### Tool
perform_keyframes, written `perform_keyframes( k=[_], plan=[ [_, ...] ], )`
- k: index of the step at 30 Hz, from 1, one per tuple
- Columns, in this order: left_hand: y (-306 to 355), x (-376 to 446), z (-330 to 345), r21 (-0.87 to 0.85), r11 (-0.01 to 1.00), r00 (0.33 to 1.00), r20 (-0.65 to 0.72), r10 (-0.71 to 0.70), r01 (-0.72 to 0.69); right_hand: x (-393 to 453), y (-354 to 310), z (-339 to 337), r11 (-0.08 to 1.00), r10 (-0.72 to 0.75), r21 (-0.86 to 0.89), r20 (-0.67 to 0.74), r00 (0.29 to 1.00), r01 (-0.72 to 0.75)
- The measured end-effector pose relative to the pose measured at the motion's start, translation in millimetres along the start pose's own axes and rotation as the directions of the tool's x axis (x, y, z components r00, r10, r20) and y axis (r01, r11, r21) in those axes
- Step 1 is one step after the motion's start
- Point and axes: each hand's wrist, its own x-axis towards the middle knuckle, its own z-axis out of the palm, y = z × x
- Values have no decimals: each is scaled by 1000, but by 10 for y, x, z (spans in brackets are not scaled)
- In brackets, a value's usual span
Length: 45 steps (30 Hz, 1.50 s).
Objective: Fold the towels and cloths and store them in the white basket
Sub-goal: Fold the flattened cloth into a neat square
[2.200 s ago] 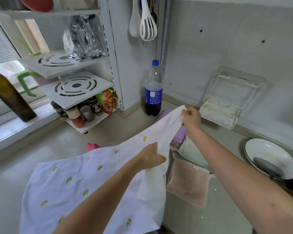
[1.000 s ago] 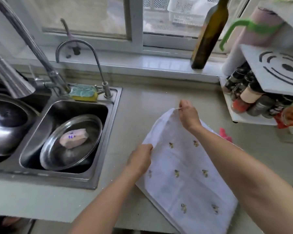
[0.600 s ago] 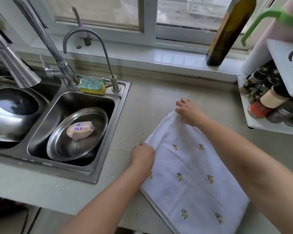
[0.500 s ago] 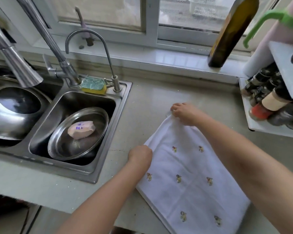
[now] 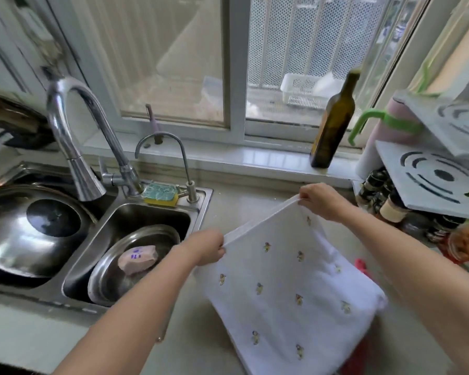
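The left hand pinches the near corner of the white towel between thumb and fingers, and the right hand pinches the far corner. Between them the top edge is stretched straight and lifted above the desk. The rest of the towel, with small yellow figures on it, hangs down and lies doubled on the desk at the lower right.

I think the risk is here: if one hand lets the corner slip, the layers will slide apart and the fold will become crooked. The left hand is also near the sink, so a loose edge could swing over the rim and get wet.

In the sink stands a steel bowl with a pink lump in it, and beside it lies a large steel lid. The white basket stands well apart, behind the window glass, and something white seems to lie in it. A dark bottle stands on the sill.
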Motion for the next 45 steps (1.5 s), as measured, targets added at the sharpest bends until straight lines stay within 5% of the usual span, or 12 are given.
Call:
perform_keyframes(
  k=[10,22,27,36,45],
  plan=[
    [107,48,-1089,313,949,938,-339,79,32,-724,-222,-1007,980,197,55,-337,921,-189],
    [47,-6,-1597,97,995,899,-433,70,-31,-1103,-495,-1140,924,366,334,-631,684,-187],
    [56,-25,-1518,148,987,890,-457,6,69,-1083,-685,-1020,864,468,458,-577,669,-209],
    [1,37,-1659,-78,996,794,-608,-23,-31,-1235,-613,-1138,737,589,674,-616,524,-36],
    [44,24,-1596,-155,988,797,-599,-80,-18,-1330,-602,-1187,600,583,798,-487,650,60]
  ],
)
